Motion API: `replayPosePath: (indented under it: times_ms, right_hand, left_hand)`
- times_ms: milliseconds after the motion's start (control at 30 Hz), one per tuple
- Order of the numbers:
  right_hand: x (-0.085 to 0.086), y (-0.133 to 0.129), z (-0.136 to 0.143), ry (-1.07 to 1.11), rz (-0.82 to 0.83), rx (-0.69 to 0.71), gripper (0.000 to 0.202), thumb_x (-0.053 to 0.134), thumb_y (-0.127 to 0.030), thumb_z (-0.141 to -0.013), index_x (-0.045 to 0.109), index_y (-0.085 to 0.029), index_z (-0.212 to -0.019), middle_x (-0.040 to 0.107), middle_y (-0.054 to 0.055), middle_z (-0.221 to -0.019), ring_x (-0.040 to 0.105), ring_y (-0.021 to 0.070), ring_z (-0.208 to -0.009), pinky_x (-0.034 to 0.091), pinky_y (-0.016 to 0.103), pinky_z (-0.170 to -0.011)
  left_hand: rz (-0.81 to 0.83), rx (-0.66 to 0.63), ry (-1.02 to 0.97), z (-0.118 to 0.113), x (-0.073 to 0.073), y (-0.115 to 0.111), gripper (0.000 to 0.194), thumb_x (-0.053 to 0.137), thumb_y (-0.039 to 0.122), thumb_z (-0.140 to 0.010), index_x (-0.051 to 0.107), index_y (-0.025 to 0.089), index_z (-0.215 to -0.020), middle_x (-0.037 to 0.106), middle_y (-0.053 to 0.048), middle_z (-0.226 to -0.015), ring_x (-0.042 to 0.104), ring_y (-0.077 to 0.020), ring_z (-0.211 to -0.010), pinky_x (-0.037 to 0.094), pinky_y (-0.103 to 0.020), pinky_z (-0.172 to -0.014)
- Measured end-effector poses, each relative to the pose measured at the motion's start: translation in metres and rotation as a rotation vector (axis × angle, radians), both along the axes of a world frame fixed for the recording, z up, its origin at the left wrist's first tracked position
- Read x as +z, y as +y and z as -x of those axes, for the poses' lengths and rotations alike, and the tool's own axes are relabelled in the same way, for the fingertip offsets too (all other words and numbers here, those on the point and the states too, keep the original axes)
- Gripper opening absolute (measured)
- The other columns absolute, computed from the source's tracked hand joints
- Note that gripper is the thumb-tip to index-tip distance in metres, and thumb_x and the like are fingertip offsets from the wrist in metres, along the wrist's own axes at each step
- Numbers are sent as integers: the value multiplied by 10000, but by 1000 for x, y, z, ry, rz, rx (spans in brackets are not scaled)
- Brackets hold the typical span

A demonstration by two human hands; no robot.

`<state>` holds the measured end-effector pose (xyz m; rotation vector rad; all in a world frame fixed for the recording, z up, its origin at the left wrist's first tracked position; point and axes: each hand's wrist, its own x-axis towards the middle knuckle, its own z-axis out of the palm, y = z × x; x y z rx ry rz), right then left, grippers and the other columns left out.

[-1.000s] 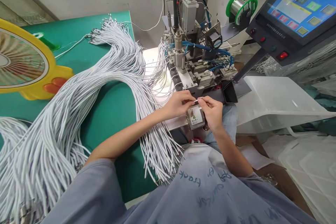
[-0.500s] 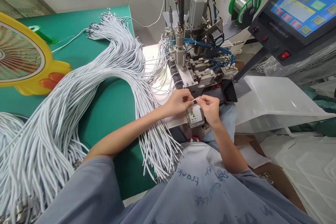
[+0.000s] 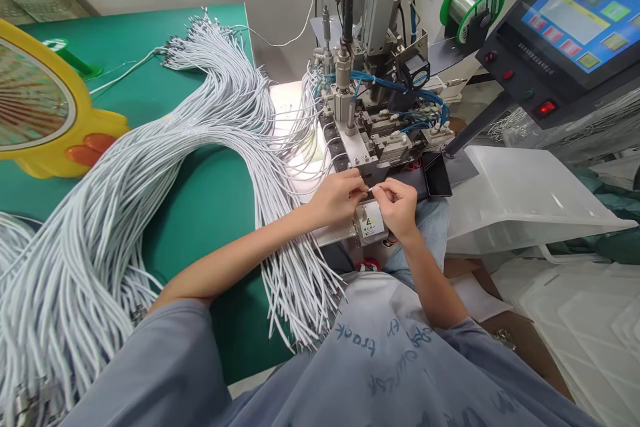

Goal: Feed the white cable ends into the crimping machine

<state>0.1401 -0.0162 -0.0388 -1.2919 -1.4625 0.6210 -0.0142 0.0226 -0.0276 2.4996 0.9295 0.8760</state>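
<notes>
In front of the machine (image 3: 362,163), my left hand (image 3: 338,200) and my right hand (image 3: 399,208) meet almost fingertip to fingertip. Both pinch a thin white cable (image 3: 371,189), of which only a short piece shows between the fingers; its very tip is too small to make out. Just below them is a small box with a white label (image 3: 371,219). To the left, a thick bundle of white cables (image 3: 200,133) lies across the green table (image 3: 220,193), its loose ends fanning out under my left forearm.
A yellow fan (image 3: 95,127) stands at the left. Behind the machine sits a green-flanged spool of wire (image 3: 467,7), beside a lit touch screen (image 3: 575,20). A black tray (image 3: 437,175) lies right of the machine, next to a translucent plastic bin (image 3: 525,193).
The fingers of both hands have drawn slightly closer together, so less of the white cable shows between them. The view has shifted a little.
</notes>
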Motion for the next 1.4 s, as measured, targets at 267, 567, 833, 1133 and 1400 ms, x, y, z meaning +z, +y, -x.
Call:
replayPosePath:
  times_ms: [267,567,833,1133,1400]
  right_hand:
    - [-23,8,-7,103,119,-10,195,548,-295,-795,650,-174,-683,520,-10,-605,463,117,-566,384,270,-573]
    - [-46,27,-18,296,394,102,159,592,-325,-698,638,-172,-698,643,8,-662,568,138,-628,466,283,-648]
    - [-48,36,-16,315,449,136,161,605,-335,-676,579,-179,-650,582,-13,-597,506,115,-561,444,257,-576]
    - [-41,35,-19,302,506,175,130,583,-298,-707,583,-178,-655,567,-15,-584,514,117,-551,431,249,-540]
    - [-39,33,-22,219,507,174,118,582,-278,-718,597,-171,-671,572,-12,-599,517,118,-578,418,244,-550]
  left_hand:
    - [96,-60,215,1,-3,8,228,467,121,-842,685,121,-912,588,-48,-759,556,-105,-634,430,-210,-579]
    - [-34,4,590,1,-10,9,249,424,37,-791,654,107,-854,558,-67,-782,536,-128,-605,410,-233,-544]
    - [-90,-54,555,3,-16,13,294,384,39,-817,627,110,-966,559,-76,-804,549,-149,-658,447,-248,-582]
    - [-84,-138,550,5,-11,14,285,361,89,-872,599,78,-1027,575,-127,-885,557,-184,-768,474,-304,-678]
    - [-120,-130,570,4,-13,14,267,352,113,-893,599,94,-994,562,-106,-841,543,-171,-754,472,-291,-669]
